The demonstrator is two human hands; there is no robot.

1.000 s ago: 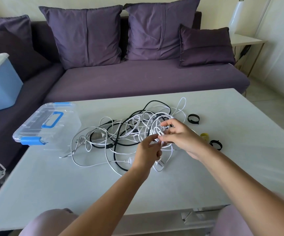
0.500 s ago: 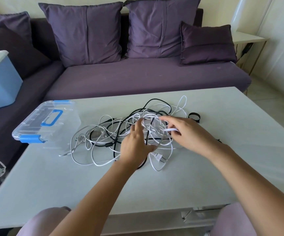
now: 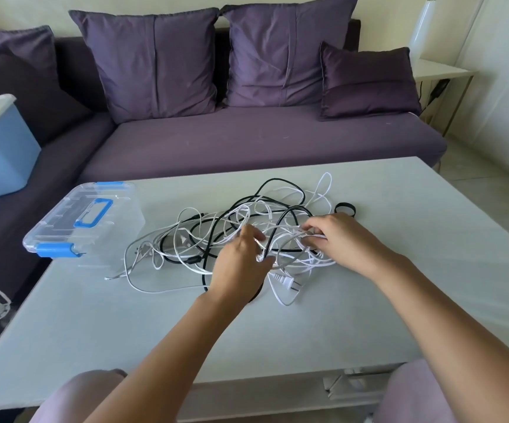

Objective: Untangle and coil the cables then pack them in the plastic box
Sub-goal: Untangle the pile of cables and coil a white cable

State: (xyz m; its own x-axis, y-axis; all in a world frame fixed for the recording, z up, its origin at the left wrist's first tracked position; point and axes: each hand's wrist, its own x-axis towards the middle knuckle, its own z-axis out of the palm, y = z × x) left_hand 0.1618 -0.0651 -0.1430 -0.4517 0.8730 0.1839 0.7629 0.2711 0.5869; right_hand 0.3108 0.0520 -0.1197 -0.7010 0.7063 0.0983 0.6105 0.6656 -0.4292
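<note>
Head view: nearest on the table [image 3: 399, 315], just this side of the left hand [image 3: 239, 267], lies a white plug [image 3: 287, 283], its lead running back under the heap. The left hand reaches into the cables [image 3: 204, 239] with strands passing between thumb and fingers; I cannot tell whether it has closed on any. The right hand [image 3: 346, 242], just beside it, has its fingers curled round a few white strands. The heap spreads beyond and to the left of both hands, white and black leads looped through each other, none coiled yet. A black tie [image 3: 345, 207] sits just beyond the right hand. The box [image 3: 85, 227], well to the left of the left hand, is shut (both blue latches look down) and holds nothing.

The likely trouble: pulling the 2 hands apart now could cinch the crossings into tighter knots. The plug could also snag on a loop as its lead is drawn through. A hard tug might drag the heap against the box, which sits at the table's edge, or sweep the tie off.
</note>
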